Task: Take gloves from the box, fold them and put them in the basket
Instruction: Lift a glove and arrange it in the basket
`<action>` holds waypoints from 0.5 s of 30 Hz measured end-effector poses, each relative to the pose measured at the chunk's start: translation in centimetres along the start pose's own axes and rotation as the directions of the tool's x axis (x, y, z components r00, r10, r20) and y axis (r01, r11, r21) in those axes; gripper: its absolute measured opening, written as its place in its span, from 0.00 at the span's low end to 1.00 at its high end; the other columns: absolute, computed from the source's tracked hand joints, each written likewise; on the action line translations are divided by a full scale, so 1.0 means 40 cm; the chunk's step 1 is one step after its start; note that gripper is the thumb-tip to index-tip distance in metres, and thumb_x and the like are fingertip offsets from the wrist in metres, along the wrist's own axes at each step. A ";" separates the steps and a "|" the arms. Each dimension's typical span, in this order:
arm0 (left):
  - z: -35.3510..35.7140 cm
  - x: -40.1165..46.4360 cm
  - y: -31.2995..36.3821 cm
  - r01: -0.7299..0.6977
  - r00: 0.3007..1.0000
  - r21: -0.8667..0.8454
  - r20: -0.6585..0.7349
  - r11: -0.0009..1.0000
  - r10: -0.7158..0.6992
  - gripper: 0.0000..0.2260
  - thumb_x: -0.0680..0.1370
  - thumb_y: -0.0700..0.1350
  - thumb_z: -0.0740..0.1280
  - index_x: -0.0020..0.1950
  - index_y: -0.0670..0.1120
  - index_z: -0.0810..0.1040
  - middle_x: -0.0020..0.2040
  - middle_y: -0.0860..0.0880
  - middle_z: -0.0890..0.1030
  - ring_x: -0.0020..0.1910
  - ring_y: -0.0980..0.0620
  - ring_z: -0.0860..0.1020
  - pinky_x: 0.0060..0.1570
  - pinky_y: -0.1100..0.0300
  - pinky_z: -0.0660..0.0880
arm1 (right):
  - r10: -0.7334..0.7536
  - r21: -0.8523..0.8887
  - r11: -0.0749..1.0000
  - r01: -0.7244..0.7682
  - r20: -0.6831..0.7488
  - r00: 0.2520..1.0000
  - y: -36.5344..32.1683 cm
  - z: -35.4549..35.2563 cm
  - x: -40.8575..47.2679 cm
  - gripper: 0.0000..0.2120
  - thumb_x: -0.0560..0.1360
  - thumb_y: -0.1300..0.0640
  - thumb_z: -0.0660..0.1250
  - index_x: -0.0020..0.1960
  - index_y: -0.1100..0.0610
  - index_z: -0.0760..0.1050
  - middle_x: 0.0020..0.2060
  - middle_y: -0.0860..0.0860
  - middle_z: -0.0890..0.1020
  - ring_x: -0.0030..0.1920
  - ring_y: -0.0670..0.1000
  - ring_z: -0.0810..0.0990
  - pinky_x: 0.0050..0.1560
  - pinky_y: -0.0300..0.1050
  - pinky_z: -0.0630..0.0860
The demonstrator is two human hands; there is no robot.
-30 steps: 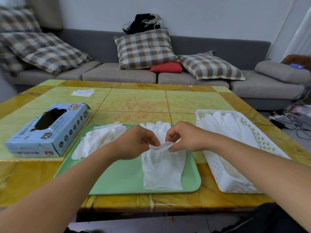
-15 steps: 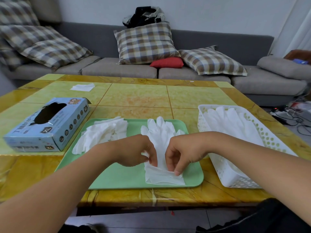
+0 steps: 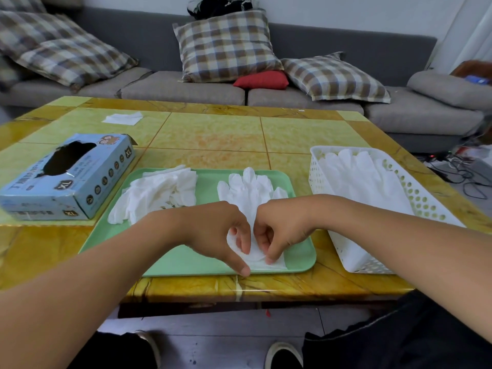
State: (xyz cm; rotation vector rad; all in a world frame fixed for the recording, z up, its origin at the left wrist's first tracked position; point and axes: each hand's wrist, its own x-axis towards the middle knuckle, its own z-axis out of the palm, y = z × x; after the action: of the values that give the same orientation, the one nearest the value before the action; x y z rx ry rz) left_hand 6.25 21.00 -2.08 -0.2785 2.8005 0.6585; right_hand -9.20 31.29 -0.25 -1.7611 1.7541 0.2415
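On smooth green tray (image 3: 186,259), crinkled white glove (image 3: 250,190), both hands pinching cuff

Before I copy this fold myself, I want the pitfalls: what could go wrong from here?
1. Both hands, left hand and right hand, pinch the white glove at its cuff end near the green tray front rim; the thin material may slip or crease unevenly.
2. The loose glove pile lies close by and could get dragged along.
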 end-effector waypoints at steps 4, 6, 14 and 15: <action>0.008 0.000 0.006 -0.040 0.999 0.013 -0.005 0.999 0.040 0.14 0.71 0.60 0.76 0.49 0.53 0.84 0.49 0.58 0.82 0.50 0.63 0.75 0.49 0.70 0.71 | -0.027 0.070 0.997 0.028 -0.012 1.000 0.009 -0.026 -0.019 0.07 0.73 0.55 0.76 0.39 0.54 0.81 0.32 0.45 0.80 0.34 0.44 0.78 0.38 0.40 0.75; 0.007 -0.002 0.004 -0.044 0.999 -0.002 -0.022 0.999 0.044 0.12 0.72 0.58 0.76 0.49 0.52 0.83 0.46 0.57 0.81 0.47 0.62 0.75 0.46 0.71 0.71 | -0.036 0.147 0.989 0.032 0.026 0.999 0.011 -0.029 -0.024 0.07 0.74 0.56 0.75 0.40 0.55 0.80 0.30 0.44 0.79 0.34 0.43 0.78 0.37 0.38 0.75; 0.012 0.000 0.007 -0.067 0.998 -0.110 -0.006 0.992 0.067 0.02 0.77 0.47 0.73 0.48 0.50 0.82 0.41 0.56 0.83 0.40 0.60 0.79 0.42 0.70 0.73 | 0.012 0.156 0.987 -0.036 0.157 0.988 0.022 -0.016 -0.020 0.07 0.73 0.55 0.77 0.43 0.53 0.79 0.34 0.44 0.81 0.36 0.43 0.78 0.38 0.38 0.75; 0.010 0.001 0.009 -0.072 0.997 -0.146 -0.014 0.987 0.070 0.03 0.77 0.47 0.73 0.49 0.50 0.83 0.41 0.55 0.83 0.40 0.60 0.79 0.42 0.70 0.73 | 0.020 0.152 0.987 -0.045 0.159 0.987 0.022 -0.017 -0.022 0.08 0.72 0.53 0.78 0.43 0.52 0.80 0.35 0.44 0.81 0.37 0.43 0.79 0.39 0.38 0.75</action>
State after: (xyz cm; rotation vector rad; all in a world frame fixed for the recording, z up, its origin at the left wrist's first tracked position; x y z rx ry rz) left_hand 6.21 21.50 -2.27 -0.2098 2.7856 0.8834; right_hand -10.30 31.71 0.49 -1.5611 1.6441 0.2438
